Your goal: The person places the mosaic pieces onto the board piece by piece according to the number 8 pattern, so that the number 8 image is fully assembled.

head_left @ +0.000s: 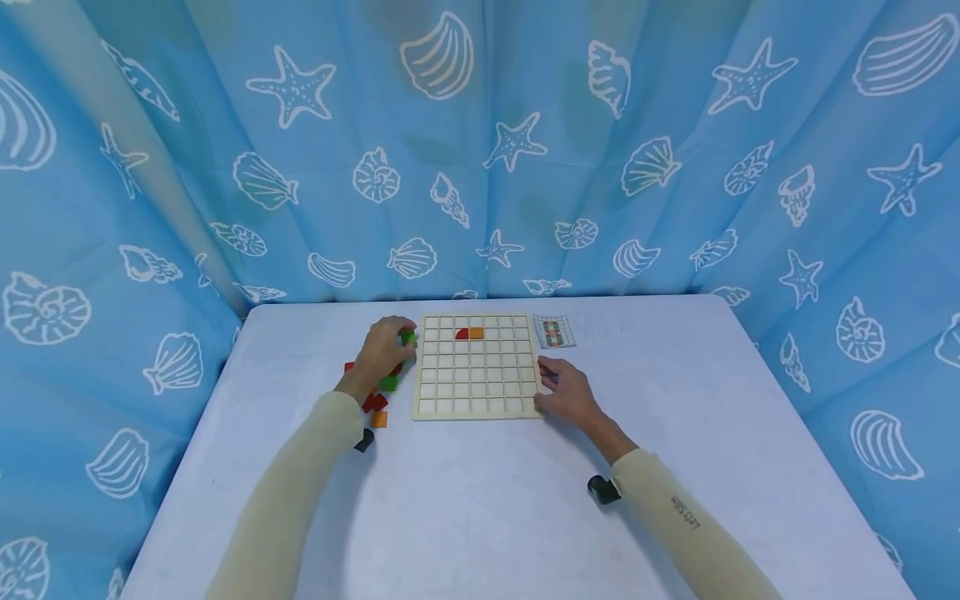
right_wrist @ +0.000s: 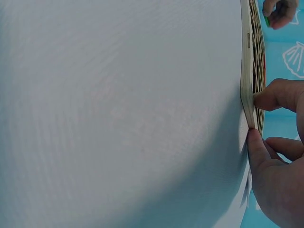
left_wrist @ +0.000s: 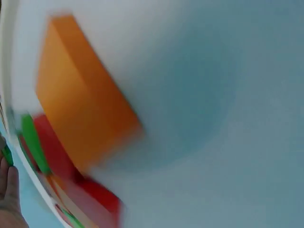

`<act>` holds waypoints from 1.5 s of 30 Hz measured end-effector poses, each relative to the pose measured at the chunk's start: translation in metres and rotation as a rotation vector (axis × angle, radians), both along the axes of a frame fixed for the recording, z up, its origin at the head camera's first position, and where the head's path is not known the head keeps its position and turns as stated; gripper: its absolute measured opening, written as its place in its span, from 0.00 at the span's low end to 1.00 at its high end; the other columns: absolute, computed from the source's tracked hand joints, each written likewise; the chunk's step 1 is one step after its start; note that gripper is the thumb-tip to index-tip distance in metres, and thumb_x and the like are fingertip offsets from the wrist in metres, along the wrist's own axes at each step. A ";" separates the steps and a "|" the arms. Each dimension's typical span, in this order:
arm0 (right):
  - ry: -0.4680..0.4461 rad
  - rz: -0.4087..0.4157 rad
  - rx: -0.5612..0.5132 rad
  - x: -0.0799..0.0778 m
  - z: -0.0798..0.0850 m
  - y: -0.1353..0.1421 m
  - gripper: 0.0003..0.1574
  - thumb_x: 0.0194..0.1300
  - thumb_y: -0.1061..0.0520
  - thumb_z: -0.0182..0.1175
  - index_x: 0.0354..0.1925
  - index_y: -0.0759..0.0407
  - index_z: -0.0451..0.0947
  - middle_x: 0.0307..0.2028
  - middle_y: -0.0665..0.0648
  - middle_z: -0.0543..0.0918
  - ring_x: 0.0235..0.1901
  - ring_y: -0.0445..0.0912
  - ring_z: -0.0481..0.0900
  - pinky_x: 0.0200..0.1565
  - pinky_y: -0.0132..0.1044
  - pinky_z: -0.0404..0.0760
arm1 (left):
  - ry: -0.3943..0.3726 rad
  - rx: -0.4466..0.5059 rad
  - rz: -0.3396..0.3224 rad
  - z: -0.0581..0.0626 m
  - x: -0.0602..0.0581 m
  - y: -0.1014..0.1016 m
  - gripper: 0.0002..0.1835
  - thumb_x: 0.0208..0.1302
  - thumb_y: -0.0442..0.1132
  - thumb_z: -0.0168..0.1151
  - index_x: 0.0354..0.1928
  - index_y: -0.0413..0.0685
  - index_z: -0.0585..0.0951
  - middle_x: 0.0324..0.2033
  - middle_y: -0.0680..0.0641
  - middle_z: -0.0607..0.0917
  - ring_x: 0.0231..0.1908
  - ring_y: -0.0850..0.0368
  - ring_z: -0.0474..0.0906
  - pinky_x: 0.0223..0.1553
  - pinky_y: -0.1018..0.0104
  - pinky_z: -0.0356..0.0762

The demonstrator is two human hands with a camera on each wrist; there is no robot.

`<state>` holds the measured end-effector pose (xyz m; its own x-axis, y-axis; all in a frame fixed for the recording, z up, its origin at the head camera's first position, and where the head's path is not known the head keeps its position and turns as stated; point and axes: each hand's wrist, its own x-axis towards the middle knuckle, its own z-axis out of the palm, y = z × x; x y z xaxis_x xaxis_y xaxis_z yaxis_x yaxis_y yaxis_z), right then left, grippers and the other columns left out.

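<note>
My left hand pinches a green block just off the left side of a wooden grid board. That block also shows at the fingertips in the left wrist view. On the board, a red rounded piece sits beside an orange square piece in an upper row. My right hand holds the board's right edge near its front corner, the thumb and a finger against the wood.
Below my left hand lie loose red blocks, a green block and an orange block, partly covered by that hand. A pattern card lies right of the board. Behind the white table hangs a blue shell-print curtain.
</note>
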<state>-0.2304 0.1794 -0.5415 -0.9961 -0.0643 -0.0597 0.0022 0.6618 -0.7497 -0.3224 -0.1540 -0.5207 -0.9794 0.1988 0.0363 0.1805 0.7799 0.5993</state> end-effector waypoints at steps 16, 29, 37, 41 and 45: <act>-0.018 -0.013 0.002 -0.001 0.001 -0.002 0.47 0.54 0.62 0.67 0.70 0.62 0.62 0.58 0.60 0.74 0.60 0.52 0.73 0.58 0.42 0.74 | 0.069 0.012 -0.226 -0.001 -0.002 0.054 0.18 0.60 0.32 0.66 0.53 0.39 0.81 0.52 0.43 0.81 0.52 0.50 0.74 0.57 0.57 0.74; 0.012 -0.004 0.006 0.000 0.001 -0.003 0.46 0.54 0.62 0.68 0.69 0.63 0.63 0.57 0.60 0.74 0.58 0.52 0.74 0.58 0.42 0.74 | 0.065 -0.036 -0.251 -0.002 -0.004 0.068 0.15 0.62 0.31 0.65 0.52 0.40 0.82 0.52 0.43 0.81 0.54 0.50 0.75 0.59 0.58 0.72; -0.006 -0.018 -0.009 0.001 0.002 -0.002 0.46 0.54 0.63 0.68 0.70 0.63 0.63 0.57 0.60 0.74 0.59 0.51 0.74 0.58 0.41 0.74 | 0.047 -0.024 -0.269 0.001 -0.002 0.075 0.14 0.62 0.29 0.65 0.50 0.40 0.82 0.48 0.44 0.83 0.50 0.52 0.77 0.56 0.59 0.75; -0.012 -0.020 -0.012 0.001 0.002 -0.001 0.46 0.54 0.63 0.68 0.70 0.63 0.63 0.58 0.60 0.74 0.59 0.51 0.73 0.58 0.42 0.73 | 0.055 -0.046 -0.282 0.000 -0.001 0.077 0.12 0.62 0.29 0.65 0.47 0.42 0.84 0.46 0.45 0.85 0.47 0.51 0.77 0.54 0.58 0.76; -0.007 -0.021 -0.007 0.002 0.002 0.000 0.46 0.54 0.63 0.68 0.69 0.64 0.63 0.57 0.60 0.74 0.59 0.51 0.73 0.58 0.42 0.73 | 0.112 -0.077 -0.284 -0.002 0.002 0.077 0.11 0.63 0.28 0.63 0.47 0.42 0.85 0.46 0.45 0.85 0.50 0.50 0.77 0.57 0.57 0.73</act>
